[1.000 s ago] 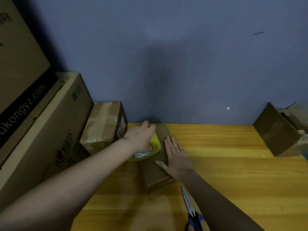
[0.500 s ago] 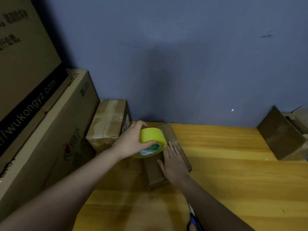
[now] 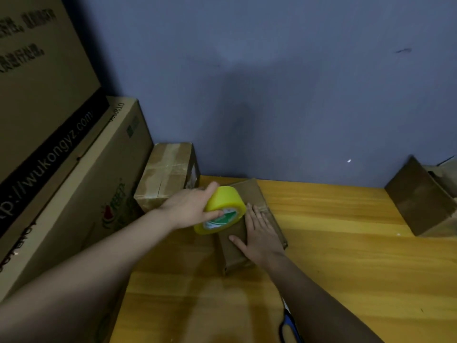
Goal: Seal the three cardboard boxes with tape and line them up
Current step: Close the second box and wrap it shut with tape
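Observation:
A small flat cardboard box (image 3: 251,194) lies on the yellow wooden table (image 3: 333,256) near the wall. My right hand (image 3: 258,235) presses flat on its top with straight fingers. My left hand (image 3: 189,209) grips a yellow tape roll (image 3: 223,210), tilted, at the box's left edge beside my right fingertips. A second cardboard box (image 3: 168,174) with tape across its top stands at the table's far left. A third cardboard box (image 3: 420,201) sits at the far right.
Large cartons (image 3: 61,157) are stacked along the left side. Blue-handled scissors (image 3: 288,325) lie near the table's front edge, partly hidden by my right forearm. A grey-blue wall (image 3: 272,95) runs behind the table.
My left hand has lifted the tape roll off the box top and tilted it up at the box's left edge. My right hand stays flat on the box.

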Tool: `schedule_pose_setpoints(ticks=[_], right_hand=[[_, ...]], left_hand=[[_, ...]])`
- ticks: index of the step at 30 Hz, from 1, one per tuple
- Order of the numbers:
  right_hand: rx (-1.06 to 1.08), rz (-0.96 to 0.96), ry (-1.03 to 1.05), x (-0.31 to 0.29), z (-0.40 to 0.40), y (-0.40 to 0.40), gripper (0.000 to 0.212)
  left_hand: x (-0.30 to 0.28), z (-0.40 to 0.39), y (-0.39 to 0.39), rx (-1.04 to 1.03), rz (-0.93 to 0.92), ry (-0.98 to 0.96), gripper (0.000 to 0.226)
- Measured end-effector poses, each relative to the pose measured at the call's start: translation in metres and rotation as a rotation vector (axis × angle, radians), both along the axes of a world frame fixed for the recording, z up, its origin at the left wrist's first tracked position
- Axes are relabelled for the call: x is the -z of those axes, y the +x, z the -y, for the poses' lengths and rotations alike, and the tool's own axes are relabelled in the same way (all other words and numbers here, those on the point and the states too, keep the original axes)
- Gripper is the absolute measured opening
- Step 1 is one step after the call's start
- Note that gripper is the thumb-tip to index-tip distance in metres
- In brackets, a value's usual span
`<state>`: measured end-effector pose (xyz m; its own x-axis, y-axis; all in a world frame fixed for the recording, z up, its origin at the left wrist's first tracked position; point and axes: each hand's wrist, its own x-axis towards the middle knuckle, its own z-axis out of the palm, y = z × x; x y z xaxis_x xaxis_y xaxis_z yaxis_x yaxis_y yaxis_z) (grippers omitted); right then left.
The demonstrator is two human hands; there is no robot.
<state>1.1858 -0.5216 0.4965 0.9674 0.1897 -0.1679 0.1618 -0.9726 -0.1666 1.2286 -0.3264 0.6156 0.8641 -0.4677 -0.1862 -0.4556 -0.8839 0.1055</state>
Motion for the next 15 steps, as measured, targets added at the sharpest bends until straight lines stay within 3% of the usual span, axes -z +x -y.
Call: schedule_pose_setpoints(ticks=[7,11,15], right_hand=[[-0.024,0.002,-0.002,0.001,0.0,-0.001,0.119],[-0.051,0.007,-0.044,-0.003,-0.002,-0.003,0.118],[-0.065,0.077,-0.132,-0.01,-0.007,-0.003,0.11]], left_hand=[[-0.004,-0.028,0.0,0.045,-0.043,0.263,0.059],[0.008,-0.031,-0.002,-0.001,-0.079,0.221,0.06],[0.026,-0.048,-0.007,-0.086,-0.114,0.051,0.061]])
